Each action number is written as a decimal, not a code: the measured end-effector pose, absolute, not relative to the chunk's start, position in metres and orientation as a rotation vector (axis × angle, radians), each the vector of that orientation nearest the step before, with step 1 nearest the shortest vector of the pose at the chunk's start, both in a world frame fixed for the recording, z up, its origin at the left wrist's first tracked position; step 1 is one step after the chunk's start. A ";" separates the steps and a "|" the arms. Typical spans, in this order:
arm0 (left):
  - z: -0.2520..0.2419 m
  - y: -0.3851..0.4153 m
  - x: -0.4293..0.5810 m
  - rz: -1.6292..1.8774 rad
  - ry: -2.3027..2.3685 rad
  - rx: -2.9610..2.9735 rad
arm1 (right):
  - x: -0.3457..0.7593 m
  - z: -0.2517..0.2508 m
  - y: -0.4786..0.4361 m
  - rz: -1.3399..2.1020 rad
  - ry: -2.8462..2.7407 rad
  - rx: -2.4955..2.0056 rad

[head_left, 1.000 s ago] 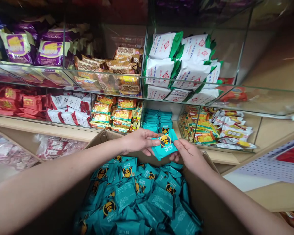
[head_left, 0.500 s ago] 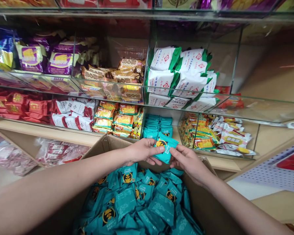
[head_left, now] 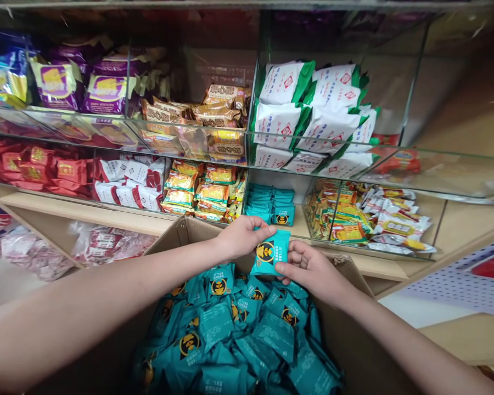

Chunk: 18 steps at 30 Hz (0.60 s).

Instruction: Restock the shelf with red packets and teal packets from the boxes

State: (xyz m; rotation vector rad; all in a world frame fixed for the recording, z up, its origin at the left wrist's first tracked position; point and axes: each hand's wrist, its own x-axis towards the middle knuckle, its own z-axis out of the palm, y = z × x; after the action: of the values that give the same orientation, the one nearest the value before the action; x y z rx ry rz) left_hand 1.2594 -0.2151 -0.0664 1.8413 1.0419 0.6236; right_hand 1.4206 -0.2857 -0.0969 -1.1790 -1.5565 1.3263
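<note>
Between my two hands is a teal snack packet point(head_left: 270, 253) with a black and yellow round emblem, held above the far part of an open cardboard box point(head_left: 189, 233). My left hand point(head_left: 247, 236) pinches its upper left edge between thumb and fingers. Gripping the lower right side is my right hand point(head_left: 302, 266), thumb on the front and fingers behind. Below, the box holds many loose teal packets point(head_left: 230, 329) of the same kind. Just beyond the hands, a shelf compartment contains stacked teal packets point(head_left: 270, 204).
Glass dividers split the shelves. White and green packets point(head_left: 313, 118) sit above the teal stack, with yellow and orange packets point(head_left: 197, 186) to its left and mixed small packets point(head_left: 374, 214) to its right. Bagged goods point(head_left: 102, 241) lie low at left; a perforated white panel point(head_left: 453, 280) stands at right.
The teal packet has been turned more upright, its emblem facing me. My left hand has shifted to its upper edge and my right hand to its lower right. The view has tilted slightly down.
</note>
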 end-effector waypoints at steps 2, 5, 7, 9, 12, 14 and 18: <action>-0.062 -0.212 1.257 0.668 1.011 1.967 | 1.429 -0.089 -0.284 1.116 -1.603 -1.314; -0.059 -0.200 1.253 0.719 1.031 2.225 | 1.446 -0.070 -0.272 0.512 -1.721 -1.648; -0.061 -0.192 1.252 0.648 1.071 2.336 | 1.454 -0.056 -0.255 0.128 -1.798 -1.879; -0.067 -0.186 1.252 0.573 1.073 2.417 | 1.457 -0.045 -0.234 -0.131 -1.863 -2.062; -0.075 -0.182 1.253 0.564 1.034 2.527 | 1.452 -0.038 -0.199 -0.331 -1.948 -2.209; -0.078 -0.181 1.253 0.576 1.015 2.570 | 1.448 -0.039 -0.176 -0.389 -1.970 -2.276; -0.079 -0.182 1.251 0.577 0.987 2.604 | 1.450 -0.053 -0.135 -0.347 -1.876 -2.437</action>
State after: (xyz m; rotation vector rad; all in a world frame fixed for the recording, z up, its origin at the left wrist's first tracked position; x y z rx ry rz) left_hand 1.2507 -0.1816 -0.0792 2.6036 0.9875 0.5772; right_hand 1.4503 -0.1349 -0.0527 -2.4371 -1.8758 -0.3474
